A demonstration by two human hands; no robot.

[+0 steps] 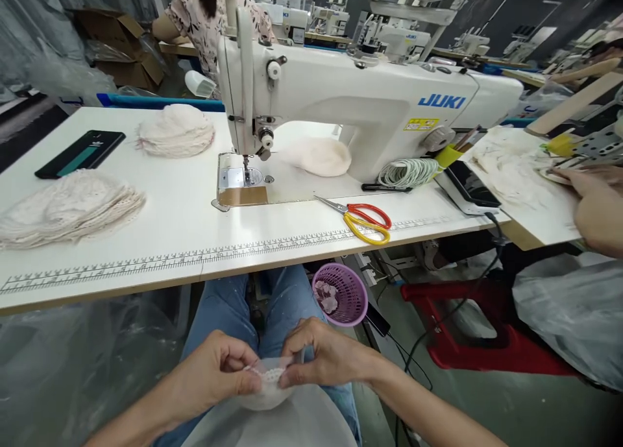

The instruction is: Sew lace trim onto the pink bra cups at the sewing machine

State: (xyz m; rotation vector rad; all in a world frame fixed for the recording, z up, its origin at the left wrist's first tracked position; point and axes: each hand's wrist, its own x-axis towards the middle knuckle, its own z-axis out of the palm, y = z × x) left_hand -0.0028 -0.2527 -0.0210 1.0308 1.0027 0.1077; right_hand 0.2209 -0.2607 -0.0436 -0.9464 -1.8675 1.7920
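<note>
Left hand (pixel 221 372) and right hand (pixel 316 356) — both closed in finger-and-thumb pinches on the lace-edged fabric piece (pixel 267 388), one at each side, above the lap; the paired grip seems meant to keep the edge spread for a close look. Scissors (pixel 363 221) lie near the front edge of the counter (pixel 170 259), handles apart, probably placed for easy reach. Fabric stacks (pixel 68 207) sit left of the sewing machine (pixel 311 84) — likely parked there to spare the needle area.
</note>
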